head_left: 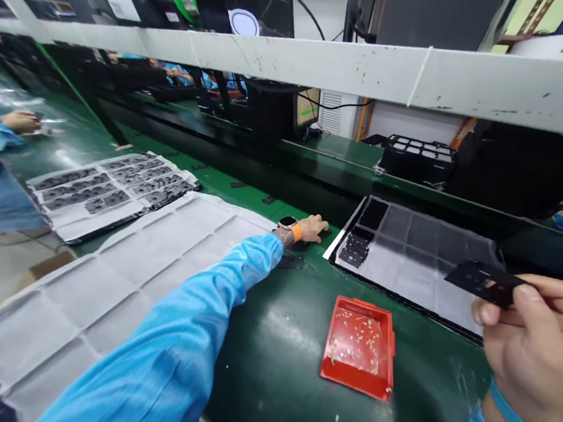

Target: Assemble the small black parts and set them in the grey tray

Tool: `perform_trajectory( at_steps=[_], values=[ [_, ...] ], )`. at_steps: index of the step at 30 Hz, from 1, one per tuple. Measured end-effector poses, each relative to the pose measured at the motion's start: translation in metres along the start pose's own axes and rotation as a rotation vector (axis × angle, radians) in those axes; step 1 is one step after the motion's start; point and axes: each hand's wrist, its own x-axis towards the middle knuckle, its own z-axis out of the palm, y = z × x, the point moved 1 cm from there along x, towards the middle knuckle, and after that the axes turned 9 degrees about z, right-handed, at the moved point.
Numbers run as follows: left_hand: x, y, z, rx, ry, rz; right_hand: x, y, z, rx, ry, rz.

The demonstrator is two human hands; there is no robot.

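1. Broadly, the green workbench (269, 371) bears everything in reach, with work seemingly partway through.
2. Nearest on the left lies a large white partitioned tray (119, 268); its visible compartments show no parts.
3. Beyond it, a parts-filled tray (113, 183) carries rows of dark pieces in most compartments, so that one looks largely done.
4. At right, a white-lined black tray (408, 251) holds dark parts (357, 247) only along its left end; most of its compartments show none. Whether it is being loaded or unloaded, one view cannot settle.
5. Just on its near side sits a shallow red plastic box (361, 340) scattered with small pale bits.
6. The right hand (539, 345) pinches a part between thumb and fingers; the left hand (312, 228) reaches far out, fingers extended, near a small dark item, and I cannot tell whether it grips that.
7. Smaller still, the thin black plate (480, 281) is in the right hand, appearing in front of the lined tray's right side. Its long axis runs nearly level across the view, the free end pointing left, away from the fingers.
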Motion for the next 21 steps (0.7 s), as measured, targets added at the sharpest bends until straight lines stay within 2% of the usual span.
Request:
perform_trajectory(
  at_steps=[4, 7, 10, 14, 16, 18, 21],
  values=[
    [0.018, -0.007, 0.007, 0.071, -0.048, -0.027, -0.008, -0.004, -0.004, -0.065, -0.069, -0.058],
    [0.028, -0.008, 0.002, 0.091, -0.085, -0.04, -0.004, -0.001, -0.009, -0.097, -0.115, -0.062],
    [0.025, -0.004, -0.007, 0.111, -0.09, -0.041, 0.003, 0.006, -0.011, -0.112, -0.178, -0.008],
    [0.0, 0.012, -0.022, 0.139, -0.011, 0.019, 0.007, 0.011, -0.008, -0.146, -0.234, 0.025],
    [-0.02, 0.023, -0.027, 0.131, 0.018, 0.116, 0.007, 0.01, -0.003, -0.153, -0.278, 0.047],
    [-0.043, 0.037, -0.024, 0.09, -0.024, 0.261, 0.007, 0.01, 0.003, -0.14, -0.328, 0.078],
    [-0.075, 0.059, -0.004, 0.027, -0.127, 0.459, 0.008, 0.012, 0.009, -0.097, -0.366, 0.112]
  ],
)
